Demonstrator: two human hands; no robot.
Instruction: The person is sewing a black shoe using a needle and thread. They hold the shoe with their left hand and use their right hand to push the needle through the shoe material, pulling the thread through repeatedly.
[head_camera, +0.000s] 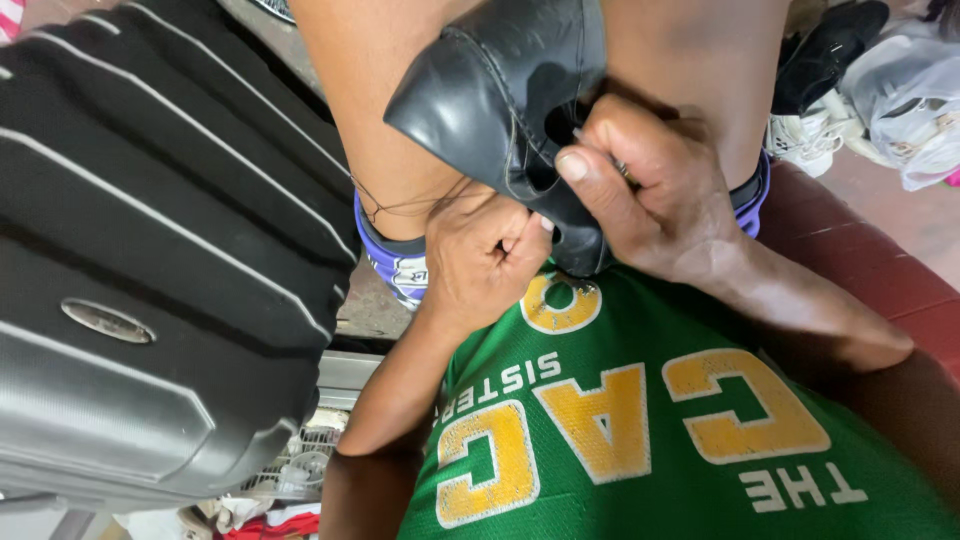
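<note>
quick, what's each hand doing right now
Left hand: closed in a fist, pulling a thin dark thread beside the black shoe.
Right hand: closed, gripping the black shoe.

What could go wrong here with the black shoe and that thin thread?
The thin thread trails loosely across the bare knee, so it might snag or tangle as the left hand pulls it. The right hand pinches the black shoe at its opening with fingers close to the stitching spot; if a needle is in there, which I cannot see, a fingertip could get pricked. The shoe rests only on the lap and might slip.
</note>
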